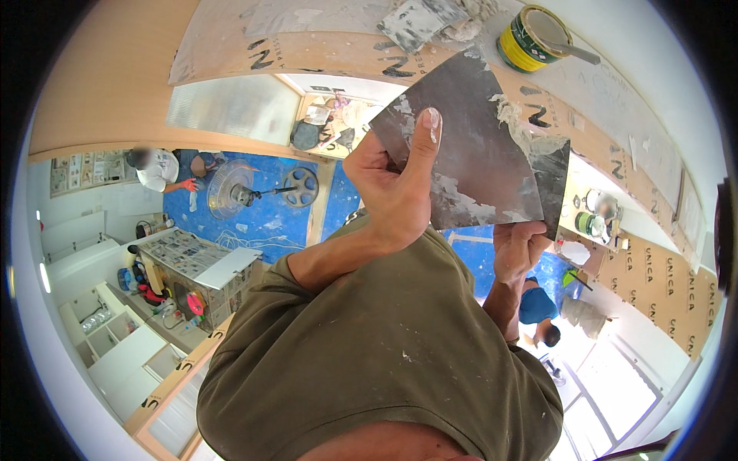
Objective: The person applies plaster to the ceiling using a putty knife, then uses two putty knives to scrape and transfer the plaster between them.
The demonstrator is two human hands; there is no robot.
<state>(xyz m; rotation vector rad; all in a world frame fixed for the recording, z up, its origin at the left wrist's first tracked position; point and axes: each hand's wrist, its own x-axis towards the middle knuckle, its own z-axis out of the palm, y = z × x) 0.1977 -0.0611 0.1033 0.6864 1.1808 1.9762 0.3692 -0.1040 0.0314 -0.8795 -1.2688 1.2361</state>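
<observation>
My left hand [403,180] grips a wide, dark, flat metal putty blade [480,146], thumb pressed on its face and the other fingers mostly hidden behind. Pale filler is smeared over that face, and some marks my thumb. Just behind its right edge is a second dark putty blade [555,177], held from below by my closed right hand [519,250]. A thick ridge of pale filler [530,138] lies along where the two blades meet. Whether they touch all along that line I cannot tell.
Ahead, a covered ledge holds an open green-and-yellow tin [519,52] with a tool across its top, and a smeared plate [421,21]. Far below, the floor has blue sheeting [269,219], a fan [231,188], a person in white [157,169] and another in blue [538,307].
</observation>
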